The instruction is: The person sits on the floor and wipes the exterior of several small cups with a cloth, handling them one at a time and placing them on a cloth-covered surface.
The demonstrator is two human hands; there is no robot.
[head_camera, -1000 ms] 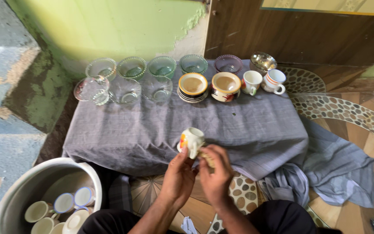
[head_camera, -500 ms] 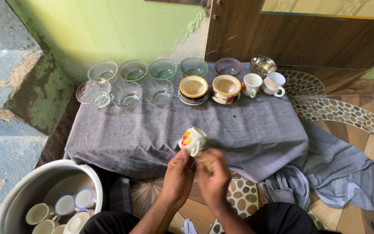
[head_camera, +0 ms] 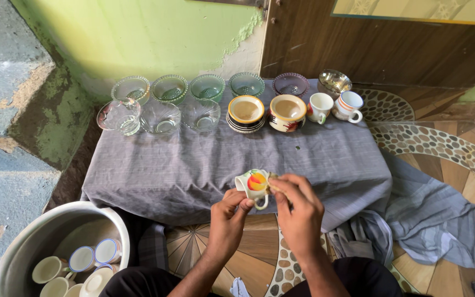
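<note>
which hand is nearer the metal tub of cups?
Left. The left hand holds the fruit-print cup, on the side of the metal tub; the right hand is farther right.

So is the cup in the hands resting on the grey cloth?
No, the left hand holds the fruit-painted cup up above the grey cloth.

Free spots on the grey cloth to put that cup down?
Bare: the whole front and middle of the grey cloth, between the crockery row and the hands holding the fruit-print cup. Crowded: the back edge, glass bowls through white mugs. The tub is packed with cups.
</note>
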